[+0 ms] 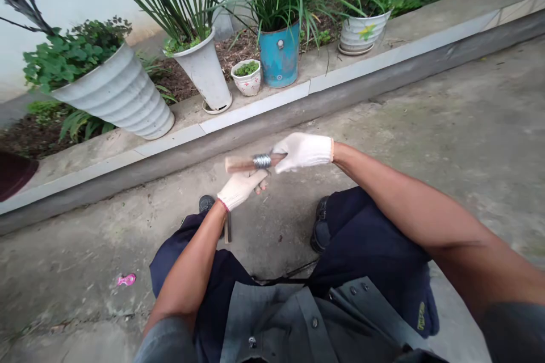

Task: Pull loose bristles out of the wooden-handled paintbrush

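A short wooden stick (238, 164) with silvery wire (261, 161) wound round its middle lies almost level in front of me, above the concrete floor. My right hand (300, 152), in a white knit glove, is closed round the right end of this stick. Just below the wire coil is my left hand (242, 186), gloved the same way, its thumb stretched along toward the coil and its fingers curled under. What the left fingers pinch, if anything, is too small to tell.
Beyond my hands runs a low tiled ledge (255, 106) with several potted plants, among them a blue pot (279, 57) and a small white pot (247, 80). A narrow wooden piece (227, 229) is by my left foot. A pink wrapper (126, 279) lies on the concrete at left.
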### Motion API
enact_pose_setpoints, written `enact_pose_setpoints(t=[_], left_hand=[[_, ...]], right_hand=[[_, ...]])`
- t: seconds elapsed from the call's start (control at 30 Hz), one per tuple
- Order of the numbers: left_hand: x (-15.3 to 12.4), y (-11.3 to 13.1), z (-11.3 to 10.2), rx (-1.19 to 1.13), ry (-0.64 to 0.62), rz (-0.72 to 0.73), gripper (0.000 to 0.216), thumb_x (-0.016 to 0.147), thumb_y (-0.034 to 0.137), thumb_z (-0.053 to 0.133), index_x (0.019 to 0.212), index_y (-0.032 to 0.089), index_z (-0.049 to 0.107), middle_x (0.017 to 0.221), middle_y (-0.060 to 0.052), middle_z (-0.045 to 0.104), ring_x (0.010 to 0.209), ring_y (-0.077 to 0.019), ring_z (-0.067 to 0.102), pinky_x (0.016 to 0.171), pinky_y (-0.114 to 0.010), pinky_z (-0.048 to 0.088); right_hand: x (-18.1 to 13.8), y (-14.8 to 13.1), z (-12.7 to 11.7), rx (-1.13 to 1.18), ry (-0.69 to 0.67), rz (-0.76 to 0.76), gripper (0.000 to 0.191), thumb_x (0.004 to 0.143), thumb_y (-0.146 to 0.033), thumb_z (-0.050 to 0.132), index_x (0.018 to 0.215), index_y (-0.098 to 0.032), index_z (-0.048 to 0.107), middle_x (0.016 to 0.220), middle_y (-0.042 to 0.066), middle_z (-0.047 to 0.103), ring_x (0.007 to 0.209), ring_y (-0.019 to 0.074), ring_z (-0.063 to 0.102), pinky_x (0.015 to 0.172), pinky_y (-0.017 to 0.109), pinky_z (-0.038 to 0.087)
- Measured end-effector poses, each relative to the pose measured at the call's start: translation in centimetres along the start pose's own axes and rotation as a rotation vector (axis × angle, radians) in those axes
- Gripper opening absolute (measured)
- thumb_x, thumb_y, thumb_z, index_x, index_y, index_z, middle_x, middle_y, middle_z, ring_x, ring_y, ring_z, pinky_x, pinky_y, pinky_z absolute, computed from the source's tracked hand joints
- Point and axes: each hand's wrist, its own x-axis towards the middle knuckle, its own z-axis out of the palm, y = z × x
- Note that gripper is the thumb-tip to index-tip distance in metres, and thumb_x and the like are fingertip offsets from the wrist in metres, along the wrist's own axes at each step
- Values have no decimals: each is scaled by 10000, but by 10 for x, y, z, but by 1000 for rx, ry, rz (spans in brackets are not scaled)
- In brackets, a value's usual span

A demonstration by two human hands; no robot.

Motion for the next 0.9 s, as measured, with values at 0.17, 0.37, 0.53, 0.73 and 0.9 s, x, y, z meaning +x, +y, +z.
enact_pose_setpoints(t=[0.17,0.37,0.53,0.73,0.9], left_hand=[[-3,5,7,65,2,0,319,977,432,503,997,178,696,801,-16,712,614,-123,610,645,-241,493],[-6,10,3,295,-65,-7,331,993,413,464,983,205,721,803,-5,730,609,-131,600,594,-243,443],[-10,15,-9,512,-5,55,341,987,412,478,861,227,736,724,15,689,656,-152,578,602,-255,388],[-13,18,-11,442,-21,33,297,963,402,531,858,210,730,713,29,677,628,-132,558,594,-247,385],[-8,9,-8,249,36,48,379,996,440,510,799,169,686,762,-32,702,671,-143,597,629,-249,438]], right_hand=[[20,6,2,-380,273,208,359,893,-479,597,1049,-203,768,916,92,763,797,212,671,654,285,397],[22,6,17,-684,207,256,343,892,-166,546,1145,-135,776,1071,200,767,970,308,722,790,358,471],[19,0,32,-768,-64,189,280,889,-148,589,1076,-120,795,995,191,761,918,287,713,773,355,453],[5,5,25,-504,-364,-89,210,780,-346,730,922,-198,774,756,14,693,681,153,572,654,286,353],[-4,7,0,-264,-108,-118,317,829,-448,678,970,-175,754,746,-26,657,675,114,517,642,265,313]])
